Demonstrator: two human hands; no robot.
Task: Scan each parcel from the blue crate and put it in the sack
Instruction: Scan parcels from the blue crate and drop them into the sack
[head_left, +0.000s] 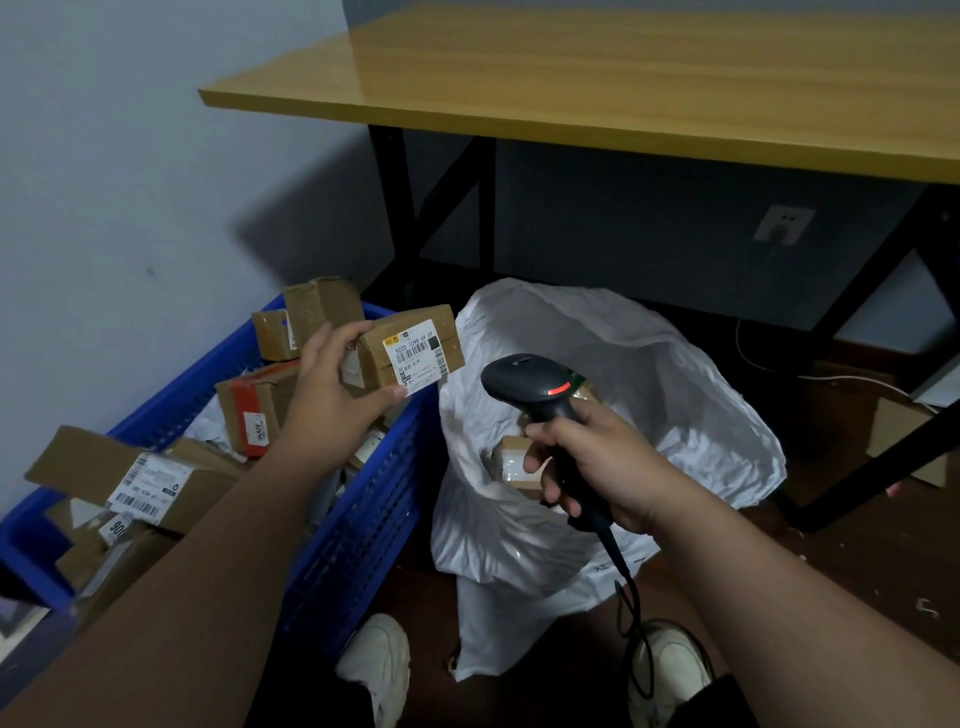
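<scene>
My left hand (332, 400) grips a small brown cardboard parcel (415, 345) with a white barcode label, held above the right rim of the blue crate (363, 519). My right hand (597, 462) holds a black handheld scanner (535, 384) by its handle; a red light glows on its head, which sits just right of the parcel's label. The crate on the left holds several more cardboard parcels (140, 478). The white sack (649, 374) stands open to the right of the crate, with a boxed parcel (511, 462) inside it.
A yellow-topped table (623, 78) with black legs stands behind the sack. A wall socket (783, 224) with a cable sits under it. Another cardboard box (898, 431) lies on the floor at right. My white shoes (382, 665) are at the bottom.
</scene>
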